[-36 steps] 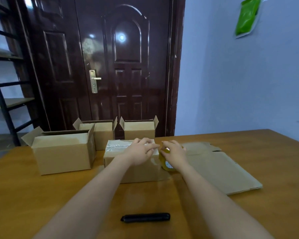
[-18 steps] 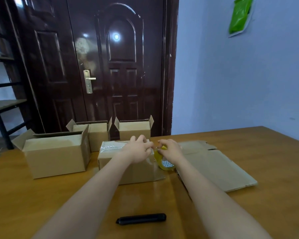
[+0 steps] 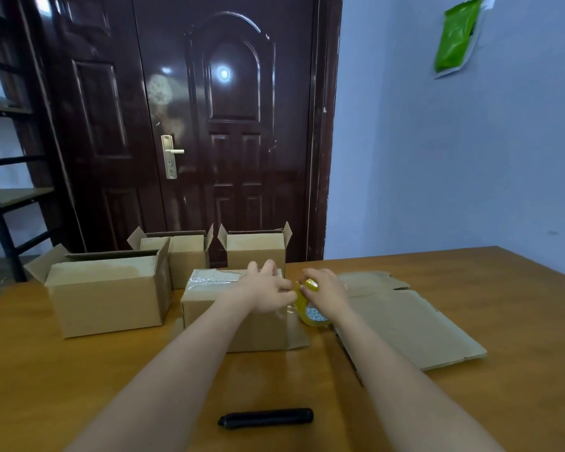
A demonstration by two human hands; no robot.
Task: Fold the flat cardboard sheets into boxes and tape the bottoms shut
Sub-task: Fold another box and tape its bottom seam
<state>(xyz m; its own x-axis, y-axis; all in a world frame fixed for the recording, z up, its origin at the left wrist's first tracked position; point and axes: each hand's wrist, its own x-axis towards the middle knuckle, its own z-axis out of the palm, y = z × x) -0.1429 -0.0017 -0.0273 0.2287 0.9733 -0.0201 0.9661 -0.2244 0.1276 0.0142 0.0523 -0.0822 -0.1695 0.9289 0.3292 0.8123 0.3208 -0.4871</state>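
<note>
Head view: we have the box being taped (image 3: 242, 308) sitting bottom-up at the middle of the surface (image 3: 79, 386), clear tape already shining along its top seam from the far left corner toward us. Our left hand (image 3: 268, 290) rests on the right end of that box top, fingers curled at the tape's free end; it looks like a pinch on the strip, but blur keeps us from being sure. Our right hand (image 3: 327, 293) is just beside it, off the box's right edge, grip closed around the yellow tape roll (image 3: 309, 308), which hangs level with the box's upper right corner. Key relation: the seam's long axis runs left to right across the box, and the roll sits at its right end, so the strip has to come down over the right side face. Right hand is nearer that edge; left hand is placed to press the strip down. We judge this box's bottom nearly done, with the cut not yet made. Black cutter (image 3: 265, 417) lies on the surface close to us, well apart from both hands, long axis left to right. Flat cardboard sheets (image 3: 415, 321) lie stacked right of the roll, not yet folded. Three finished open boxes stand behind: large one (image 3: 108, 295) at left, two smaller (image 3: 183, 256) (image 3: 256, 251) at the far edge.
</note>
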